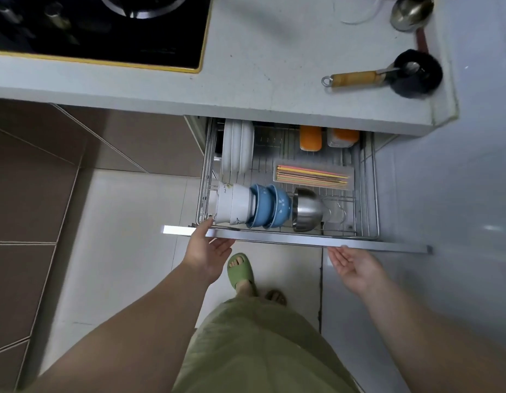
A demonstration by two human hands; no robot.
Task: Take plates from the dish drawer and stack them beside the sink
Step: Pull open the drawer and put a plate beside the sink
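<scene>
The wire dish drawer [369,194] stands pulled out under the counter. White plates [237,148] stand on edge in its back left corner. My left hand [208,251] is at the drawer's metal front bar [274,239], fingers apart, thumb over the bar near the white bowls. My right hand [352,265] hovers palm up just under the bar's right part, holding nothing.
In the drawer's front row lie white bowls [233,204], blue bowls [270,207] and a steel bowl [307,209]. A chopstick tray [314,175] and orange containers [310,137] sit behind. The counter [274,66] holds a stove [98,26], a ladle and a black pot [416,73].
</scene>
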